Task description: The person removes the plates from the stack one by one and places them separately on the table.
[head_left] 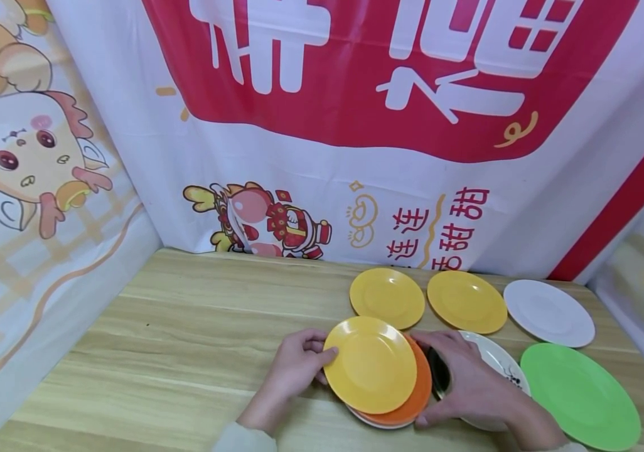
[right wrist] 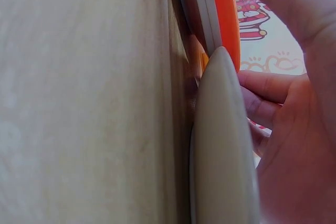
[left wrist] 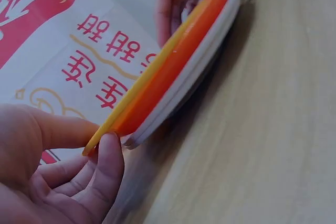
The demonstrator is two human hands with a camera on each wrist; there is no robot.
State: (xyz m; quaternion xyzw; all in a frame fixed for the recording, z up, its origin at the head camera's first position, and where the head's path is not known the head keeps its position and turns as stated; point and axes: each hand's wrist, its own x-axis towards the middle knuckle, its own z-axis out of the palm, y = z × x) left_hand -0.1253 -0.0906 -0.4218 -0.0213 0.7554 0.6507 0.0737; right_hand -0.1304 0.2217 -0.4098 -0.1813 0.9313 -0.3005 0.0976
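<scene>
In the head view my left hand (head_left: pixel 298 364) pinches the left rim of a yellow plate (head_left: pixel 371 364), thumb on top and fingers curled below. That plate overlaps an orange plate (head_left: pixel 420 389), with whitish plate edges (left wrist: pixel 184 85) stacked under the orange one in the left wrist view. My right hand (head_left: pixel 469 383) curves about the right rim of the orange plate, thumb at the near side and fingertips at the far side. A dark, shiny thing (head_left: pixel 439 373) shows between its thumb and fingers; its kind is unclear. Under the right hand lies a white patterned plate (head_left: pixel 499 361), partly hidden.
Two yellow plates (head_left: pixel 386 298) (head_left: pixel 467 302) and a white plate (head_left: pixel 549 312) lie in a row along the back of the wooden table (head_left: pixel 186 351). A large green plate (head_left: pixel 580 395) is at the right. Printed cloth (head_left: pixel 299 138) hangs behind.
</scene>
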